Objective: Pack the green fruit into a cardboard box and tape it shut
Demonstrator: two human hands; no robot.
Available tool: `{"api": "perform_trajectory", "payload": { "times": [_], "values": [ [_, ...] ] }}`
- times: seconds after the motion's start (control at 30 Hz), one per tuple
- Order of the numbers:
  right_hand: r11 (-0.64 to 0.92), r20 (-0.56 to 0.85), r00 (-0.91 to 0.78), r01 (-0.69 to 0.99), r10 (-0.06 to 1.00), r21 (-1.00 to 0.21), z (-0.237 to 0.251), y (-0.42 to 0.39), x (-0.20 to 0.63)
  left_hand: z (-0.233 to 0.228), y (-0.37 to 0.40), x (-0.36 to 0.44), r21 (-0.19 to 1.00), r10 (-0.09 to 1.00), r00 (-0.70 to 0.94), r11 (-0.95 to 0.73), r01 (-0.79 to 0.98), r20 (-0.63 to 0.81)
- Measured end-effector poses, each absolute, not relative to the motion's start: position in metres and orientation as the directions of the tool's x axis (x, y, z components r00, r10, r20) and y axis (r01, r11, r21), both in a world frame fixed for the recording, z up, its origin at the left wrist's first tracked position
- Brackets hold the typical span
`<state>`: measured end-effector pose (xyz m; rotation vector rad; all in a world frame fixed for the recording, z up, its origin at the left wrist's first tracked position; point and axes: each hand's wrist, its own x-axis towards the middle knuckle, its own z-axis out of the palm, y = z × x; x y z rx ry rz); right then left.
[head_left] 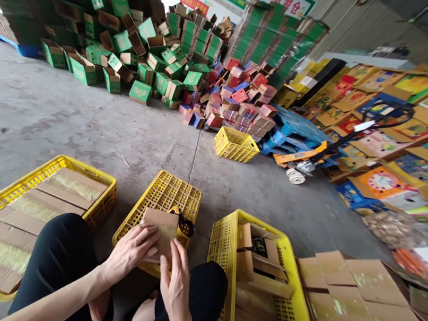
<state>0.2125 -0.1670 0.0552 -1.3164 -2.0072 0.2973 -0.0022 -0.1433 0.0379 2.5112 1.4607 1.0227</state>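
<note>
A small brown cardboard box (167,224) rests on an upturned yellow plastic crate (161,187) between my knees. My left hand (134,249) grips its left side, with the fingers lying over the top face. At the right edge, my right hand (177,278) holds the box with fingers along the side and the thumb at the near edge. Just beyond the right fingers, a black and yellow tape dispenser (186,226) lies on the crate, partly hidden by the box. The underside of the box is out of sight.
On the left, a yellow crate (107,187) holds taped boxes. To the right, another yellow crate (226,243) contains boxes, one with flaps up. More taped boxes (375,281) lie beyond it. Farther off stand a yellow basket (236,146), a pallet jack (303,157) and heaped green cartons (140,91).
</note>
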Motion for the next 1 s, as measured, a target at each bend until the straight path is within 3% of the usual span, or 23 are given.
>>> {"api": "perform_trajectory", "payload": {
  "times": [0.17, 0.4, 0.73, 1.0],
  "values": [
    [0.450, 0.464, -0.177, 0.673, 0.868, -0.587, 0.053, -0.168, 0.210, 0.032, -0.139, 0.005, 0.294, 0.746, 0.402, -0.607, 0.738, 0.531],
    [0.431, 0.536, -0.085, 0.705, 0.840, -0.563, 0.037, -0.180, 0.206, 0.012, -0.136, -0.001, 0.313, 0.694, 0.419, -0.670, 0.673, 0.586],
    [0.562, 0.558, -0.291, 0.718, 0.777, -0.409, 0.063, -0.132, 0.190, 0.013, -0.134, -0.001, 0.385, 0.687, 0.437, -0.704, 0.596, 0.581],
    [0.557, 0.585, -0.280, 0.744, 0.761, -0.368, 0.068, -0.125, 0.180, 0.024, -0.136, -0.022, 0.380, 0.711, 0.424, -0.676, 0.631, 0.561]
  ]
}}
